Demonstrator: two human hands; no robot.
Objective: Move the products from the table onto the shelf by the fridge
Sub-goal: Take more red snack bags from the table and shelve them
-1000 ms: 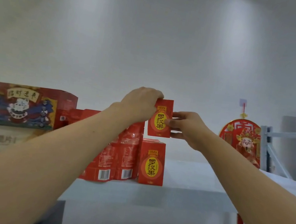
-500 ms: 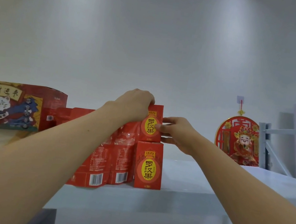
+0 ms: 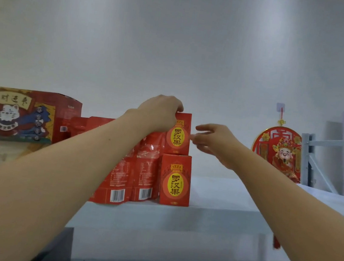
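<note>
Your white shelf (image 3: 234,198) lies open right of the stacked red cardboard boxes (image 3: 176,175). Your left hand (image 3: 157,114) grips the upper box (image 3: 178,137) at its top; your right hand (image 3: 214,141) hovers just beside, fingers loosely spread.

Upper red box (image 3: 178,134) and lower red box (image 3: 175,181) read 罗汉果.

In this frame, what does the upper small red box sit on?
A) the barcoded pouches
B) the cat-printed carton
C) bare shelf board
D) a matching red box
D: the upper red box stands on the lower red box, its bottom edge meeting that box's top, while the left hand grips its top.
</note>
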